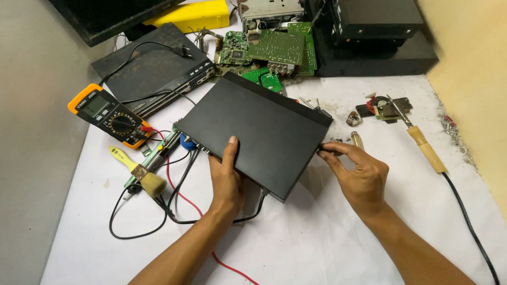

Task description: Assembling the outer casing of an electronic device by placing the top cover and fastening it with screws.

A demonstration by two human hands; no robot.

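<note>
Nearest the viewer, bare white sheet [296, 248] lies between the two forearms, crossed only by a red lead [185, 199] and a black cable [138, 232], so there is open room here to draw things back. Just beyond, the left hand [226, 177] grips the near long edge of the flat black box [253, 129], thumb pressed on its top and fingers curled out of sight beneath, while the right hand [356, 171] pinches the box's right corner with fingertips. The box sits tilted, its near edge lifted off the sheet, so the step in hand looks like lifting or turning the casing; any further move seems to call for a firm two-handed hold and care with the cable trailing under its near corner. To the left lie a yellow brush [138, 171] and a multimeter [111, 115], close in; to the right a soldering iron [425, 148] sits near. Farther off, green circuit boards [274, 50] crowd the far edge.
</note>
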